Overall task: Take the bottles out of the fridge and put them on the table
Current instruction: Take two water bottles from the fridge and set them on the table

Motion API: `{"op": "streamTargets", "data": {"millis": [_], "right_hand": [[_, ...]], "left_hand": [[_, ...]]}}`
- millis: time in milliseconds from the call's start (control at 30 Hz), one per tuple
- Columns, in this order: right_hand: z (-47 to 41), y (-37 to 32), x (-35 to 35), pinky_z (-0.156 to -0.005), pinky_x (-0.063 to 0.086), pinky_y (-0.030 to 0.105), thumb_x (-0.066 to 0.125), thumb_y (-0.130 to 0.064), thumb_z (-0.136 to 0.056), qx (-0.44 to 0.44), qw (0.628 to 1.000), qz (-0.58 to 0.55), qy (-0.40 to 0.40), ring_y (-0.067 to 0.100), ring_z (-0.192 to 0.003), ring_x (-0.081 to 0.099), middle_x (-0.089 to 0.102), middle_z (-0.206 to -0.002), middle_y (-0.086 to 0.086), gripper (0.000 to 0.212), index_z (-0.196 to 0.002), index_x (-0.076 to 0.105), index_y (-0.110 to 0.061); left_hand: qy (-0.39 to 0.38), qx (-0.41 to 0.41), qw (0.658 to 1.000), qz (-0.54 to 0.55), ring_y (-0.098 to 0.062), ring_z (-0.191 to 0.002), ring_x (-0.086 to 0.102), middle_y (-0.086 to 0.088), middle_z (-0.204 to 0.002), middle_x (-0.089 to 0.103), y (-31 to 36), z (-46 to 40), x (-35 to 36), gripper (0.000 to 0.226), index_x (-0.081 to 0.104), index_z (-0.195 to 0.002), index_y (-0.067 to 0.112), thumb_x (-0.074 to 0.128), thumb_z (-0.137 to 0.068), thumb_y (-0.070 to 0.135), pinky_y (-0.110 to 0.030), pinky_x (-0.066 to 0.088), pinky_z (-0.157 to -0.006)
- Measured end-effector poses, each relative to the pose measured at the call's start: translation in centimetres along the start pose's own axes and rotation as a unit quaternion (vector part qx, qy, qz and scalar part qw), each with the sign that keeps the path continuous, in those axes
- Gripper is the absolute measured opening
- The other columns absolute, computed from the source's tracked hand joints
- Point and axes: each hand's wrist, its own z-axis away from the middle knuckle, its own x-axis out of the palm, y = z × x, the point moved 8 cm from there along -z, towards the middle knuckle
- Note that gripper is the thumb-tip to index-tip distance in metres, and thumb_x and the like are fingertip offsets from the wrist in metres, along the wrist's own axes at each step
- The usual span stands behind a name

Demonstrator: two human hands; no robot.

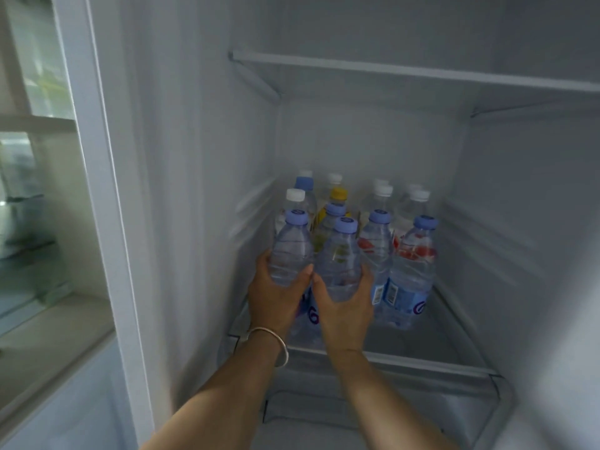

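Both hands reach into the open fridge (201,157) and each wraps a clear bottle. The left hand (276,297), a bangle (276,345) at its wrist, curls around the lower body of a blue-capped bottle (292,245) at the front row's 9 o'clock end. The right hand (345,306) grips the neighbouring blue-capped bottle (341,258), thumb at its 9 o'clock side, fingers wrapped round at 3 o'clock. The two thumbs nearly touch between the bottles.

All the bottles stand upright on the glass shelf (422,349). About twelve caps show: six blue, one yellow (337,193) and roughly five white, though the back row blurs and doubles. Two unheld blue-capped bottles (412,271) stand at 3 o'clock of the right hand. Another shelf (406,71) spans the fridge at 12 o'clock.
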Motion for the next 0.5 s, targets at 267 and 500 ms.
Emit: {"op": "streamTargets", "data": {"millis": [267,500], "right_hand": [[2.2,-5.7,-4.1,-0.084,0.039,0.005,0.07,-0.061,-0.057,-0.027,0.997,-0.011,0.066,-0.008,-0.097,0.056,0.059,-0.106,-0.022,0.066,-0.115,0.046,-0.041],[11.2,-12.7,-11.9,-0.082,0.047,0.019,0.063,-0.058,-0.052,-0.075,0.976,0.047,0.199,0.014,-0.097,0.062,0.065,-0.109,0.0,0.081,-0.121,0.05,-0.018]], "left_hand": [[-0.071,0.033,0.996,0.033,-0.009,-0.083,0.065,0.014,-0.087,0.065,6.5,2.7,-0.8,0.054,0.056,-0.112,0.022,0.079,-0.066,0.039,-0.003,0.045,-0.064],[-0.245,0.072,0.961,0.103,-0.002,-0.079,0.065,0.013,-0.086,0.071,13.1,10.4,-2.8,0.051,0.055,-0.094,0.038,0.073,-0.05,0.055,-0.02,0.05,-0.076]]}}
